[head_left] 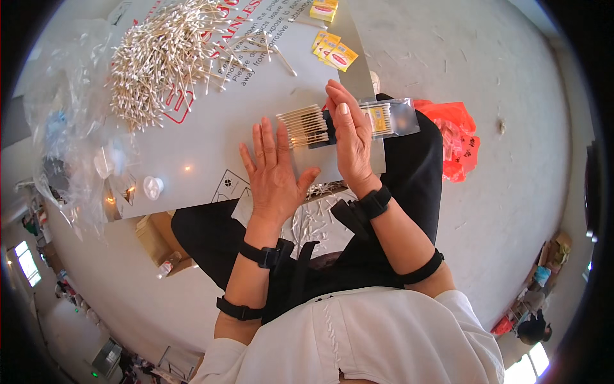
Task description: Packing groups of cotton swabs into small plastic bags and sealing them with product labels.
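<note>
A flat row of cotton swabs (303, 126) lies side by side on the grey table, its right end over a dark strip. My left hand (275, 171) rests palm down with fingers spread, fingertips close to the row's left end. Stretched out and turned on its edge, my right hand (353, 144) stands across the dark strip and hides part of it. Just right of that hand, a clear plastic packet (404, 118) holds more swabs and a yellow card (378, 120), and juts past the table's edge. I cannot tell whether the strip joins the packet.
A big heap of loose cotton swabs (163, 61) covers the far left, with strays beside it. Several yellow cards (335, 51) lie at the far edge. Crumpled clear plastic (64, 128) hangs at the left. A red plastic bag (455, 137) is at the right, a cardboard box (160, 240) below the table.
</note>
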Motion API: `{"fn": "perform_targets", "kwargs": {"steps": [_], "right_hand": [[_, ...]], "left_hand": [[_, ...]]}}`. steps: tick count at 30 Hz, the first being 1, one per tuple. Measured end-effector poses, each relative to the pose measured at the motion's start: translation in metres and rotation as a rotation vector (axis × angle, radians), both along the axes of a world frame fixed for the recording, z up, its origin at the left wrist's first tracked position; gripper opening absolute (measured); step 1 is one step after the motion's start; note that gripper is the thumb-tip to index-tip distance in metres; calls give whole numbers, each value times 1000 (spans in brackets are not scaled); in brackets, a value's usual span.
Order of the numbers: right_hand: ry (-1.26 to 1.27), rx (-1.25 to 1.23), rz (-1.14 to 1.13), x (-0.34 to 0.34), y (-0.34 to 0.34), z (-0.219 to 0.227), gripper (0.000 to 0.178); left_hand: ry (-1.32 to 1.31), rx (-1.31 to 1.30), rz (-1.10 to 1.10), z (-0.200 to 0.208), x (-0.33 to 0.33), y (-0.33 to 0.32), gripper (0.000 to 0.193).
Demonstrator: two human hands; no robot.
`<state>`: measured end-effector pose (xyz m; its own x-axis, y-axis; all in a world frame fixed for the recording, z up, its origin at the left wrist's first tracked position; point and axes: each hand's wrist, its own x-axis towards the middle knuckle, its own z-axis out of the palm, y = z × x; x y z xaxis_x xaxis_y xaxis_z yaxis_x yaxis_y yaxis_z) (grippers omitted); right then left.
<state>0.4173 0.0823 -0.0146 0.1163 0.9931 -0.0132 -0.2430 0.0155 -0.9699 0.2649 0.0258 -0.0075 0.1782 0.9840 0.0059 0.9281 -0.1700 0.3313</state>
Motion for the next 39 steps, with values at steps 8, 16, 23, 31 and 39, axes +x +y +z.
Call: {"fn": "perform_targets", "kwargs": {"steps": [8,16,23,31,39], "right_hand": [[-75,62,15,-9,4,-13,43],[-77,86,-19,-16,12,-12,39],[-102,85,-62,-22,-1,-13,37],[111,15,-96,-4,-3,-1,36],[-42,-202,-5,34,-29,4,17]], "left_hand": [[-186,70,14,-4,-4,7,85],[-1390,130,278,-18,16,55,67],[-1548,123,288,-23,24,55,67],[-1558,168,309,-11,1,43,61],[-460,162,43,0,-11,18,71]]}}
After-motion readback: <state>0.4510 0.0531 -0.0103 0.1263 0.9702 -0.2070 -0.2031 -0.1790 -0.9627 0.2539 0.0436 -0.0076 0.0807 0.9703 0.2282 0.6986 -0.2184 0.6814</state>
